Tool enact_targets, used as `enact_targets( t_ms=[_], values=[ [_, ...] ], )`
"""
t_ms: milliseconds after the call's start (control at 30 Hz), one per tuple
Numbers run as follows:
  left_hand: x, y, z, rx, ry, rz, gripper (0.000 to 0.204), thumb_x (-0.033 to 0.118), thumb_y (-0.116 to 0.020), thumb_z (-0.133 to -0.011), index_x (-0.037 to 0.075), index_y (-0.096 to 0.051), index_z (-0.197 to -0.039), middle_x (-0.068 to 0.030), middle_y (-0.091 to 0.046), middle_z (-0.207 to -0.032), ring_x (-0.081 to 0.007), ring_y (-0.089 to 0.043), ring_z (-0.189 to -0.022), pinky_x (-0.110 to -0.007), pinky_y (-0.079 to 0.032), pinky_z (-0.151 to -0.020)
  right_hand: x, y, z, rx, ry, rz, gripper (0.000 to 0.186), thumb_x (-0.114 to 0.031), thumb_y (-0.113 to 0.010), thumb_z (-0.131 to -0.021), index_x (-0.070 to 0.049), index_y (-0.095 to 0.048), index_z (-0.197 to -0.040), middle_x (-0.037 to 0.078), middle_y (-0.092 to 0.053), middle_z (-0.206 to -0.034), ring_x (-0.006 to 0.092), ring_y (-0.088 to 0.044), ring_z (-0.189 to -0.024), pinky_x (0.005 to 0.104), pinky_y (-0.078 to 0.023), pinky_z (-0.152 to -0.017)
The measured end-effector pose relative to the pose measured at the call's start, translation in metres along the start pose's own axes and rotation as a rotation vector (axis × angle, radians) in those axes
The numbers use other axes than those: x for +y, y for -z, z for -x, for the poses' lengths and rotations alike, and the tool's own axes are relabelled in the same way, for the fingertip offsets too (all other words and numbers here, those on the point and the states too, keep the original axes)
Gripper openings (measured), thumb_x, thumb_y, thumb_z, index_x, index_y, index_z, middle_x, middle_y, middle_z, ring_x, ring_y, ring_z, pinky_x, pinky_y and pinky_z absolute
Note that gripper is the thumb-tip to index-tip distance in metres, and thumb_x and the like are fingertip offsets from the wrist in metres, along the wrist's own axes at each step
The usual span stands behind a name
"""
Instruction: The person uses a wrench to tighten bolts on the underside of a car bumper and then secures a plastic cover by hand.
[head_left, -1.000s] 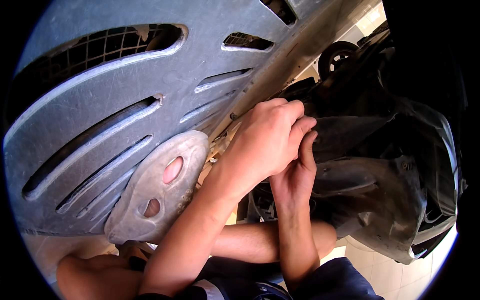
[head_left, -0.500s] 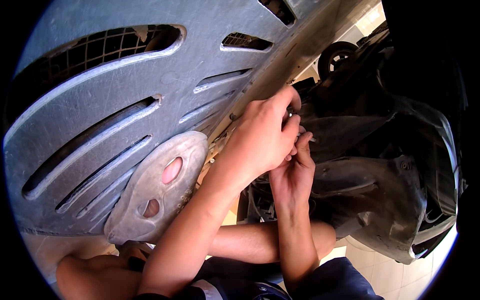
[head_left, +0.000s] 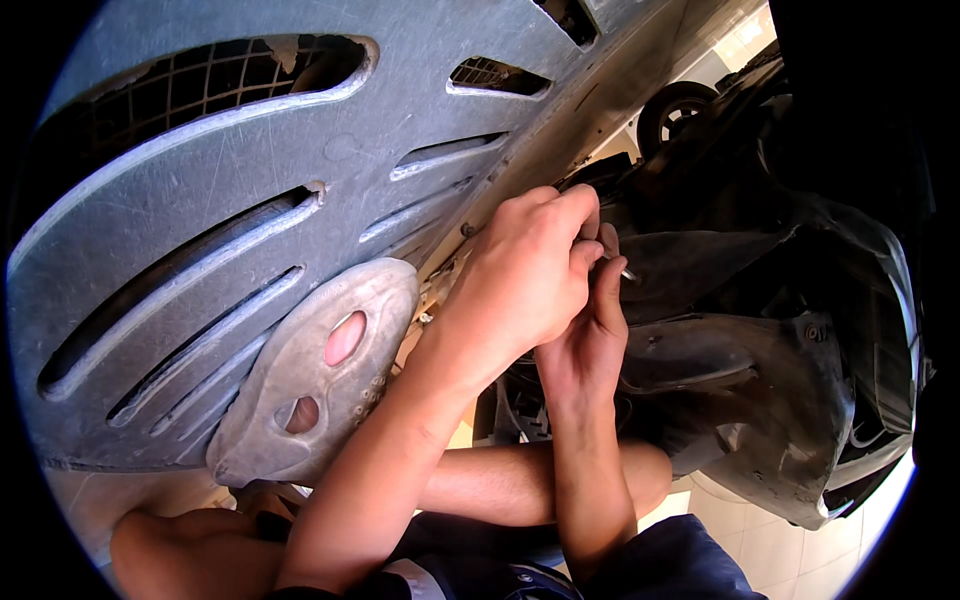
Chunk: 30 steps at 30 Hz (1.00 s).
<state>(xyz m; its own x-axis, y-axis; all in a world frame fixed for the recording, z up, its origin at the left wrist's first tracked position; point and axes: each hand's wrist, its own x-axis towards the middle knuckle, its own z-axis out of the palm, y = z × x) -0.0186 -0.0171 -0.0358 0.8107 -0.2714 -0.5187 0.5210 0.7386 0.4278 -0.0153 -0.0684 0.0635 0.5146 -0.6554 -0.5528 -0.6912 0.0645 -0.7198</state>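
Note:
My left hand point(head_left: 535, 255) reaches up from the lower left, its fingers curled and pinched against the fingertips of my right hand. What those fingers hold, if anything, is hidden behind the knuckles. My right hand point(head_left: 583, 335) is palm-up just below, fingers bent and thumb raised. A small, thin metal piece point(head_left: 628, 273) sticks out by the right thumb tip; its kind is too small to tell. Both hands are in the air between a slotted grey metal plate point(head_left: 230, 160) on the left and dark vehicle parts on the right.
An oval grey plate point(head_left: 265, 415) with two holes leans against the slotted plate, close to my left forearm. Dark plastic panels point(head_left: 760, 390) hang at the right. A wheel point(head_left: 668, 112) stands far back. My bent leg point(head_left: 490, 485) crosses below the forearms, above pale floor tiles point(head_left: 775, 545).
My left hand has turned slightly and its fingers have drawn down closer over the right fingertips. The metal piece's tip now shows a little higher beside the right thumb.

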Motion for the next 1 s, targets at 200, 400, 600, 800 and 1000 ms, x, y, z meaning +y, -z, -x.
enact_targets(
  t_ms=[200, 400, 600, 800, 1000],
  values=[
    [0.011, 0.005, -0.001, -0.147, 0.085, 0.057, 0.015, 0.008, -0.069, -0.081, -0.005, -0.062, -0.085, -0.0158, -0.062, -0.071, -0.0223, -0.064, -0.059, -0.034, -0.048, -0.054, -0.004, 0.002, 0.002, -0.045, -0.018, 0.068, 0.028, -0.029, -0.051, -0.099, -0.004, -0.056, -0.111, 0.007, -0.059, -0.110, 0.0178, -0.055, -0.106, 0.0345, -0.045, -0.101],
    [0.004, 0.006, 0.002, -0.147, -0.095, -0.063, 0.015, 0.004, -0.067, -0.078, -0.002, -0.062, -0.090, -0.0188, -0.063, -0.084, -0.0371, -0.063, -0.080, -0.042, -0.050, -0.069, -0.007, 0.012, -0.001, -0.053, -0.041, -0.047, 0.035, -0.033, -0.053, -0.097, -0.002, -0.056, -0.113, 0.009, -0.060, -0.114, 0.0215, -0.055, -0.113, 0.0369, -0.044, -0.103],
    [0.013, 0.002, 0.005, -0.088, 0.007, 0.090, 0.017, -0.002, -0.060, -0.080, 0.001, -0.060, -0.097, -0.0199, -0.061, -0.087, -0.0423, -0.060, -0.086, -0.045, -0.048, -0.073, -0.010, 0.018, -0.004, -0.107, -0.079, -0.045, 0.038, -0.035, -0.052, -0.097, -0.004, -0.055, -0.119, 0.008, -0.059, -0.117, 0.0184, -0.055, -0.113, 0.0352, -0.045, -0.101],
    [0.005, -0.003, 0.001, -0.132, -0.193, -0.092, 0.021, -0.005, -0.061, -0.078, 0.000, -0.060, -0.099, -0.0183, -0.057, -0.088, -0.0413, -0.059, -0.083, -0.045, -0.048, -0.070, -0.011, 0.002, 0.004, 0.003, -0.157, -0.016, 0.038, -0.040, -0.050, -0.098, -0.007, -0.056, -0.117, 0.006, -0.061, -0.114, 0.0195, -0.056, -0.110, 0.0366, -0.045, -0.099],
    [-0.004, -0.026, 0.009, -0.075, -0.287, -0.183, 0.018, -0.005, -0.062, -0.081, -0.001, -0.059, -0.098, -0.0185, -0.054, -0.092, -0.0415, -0.059, -0.082, -0.046, -0.048, -0.068, -0.053, 0.023, 0.077, -0.168, -0.479, 0.294, 0.056, -0.034, -0.048, -0.100, 0.001, -0.033, -0.141, 0.017, -0.049, -0.132, 0.0280, -0.055, -0.115, 0.0372, -0.045, -0.097]
  ],
)
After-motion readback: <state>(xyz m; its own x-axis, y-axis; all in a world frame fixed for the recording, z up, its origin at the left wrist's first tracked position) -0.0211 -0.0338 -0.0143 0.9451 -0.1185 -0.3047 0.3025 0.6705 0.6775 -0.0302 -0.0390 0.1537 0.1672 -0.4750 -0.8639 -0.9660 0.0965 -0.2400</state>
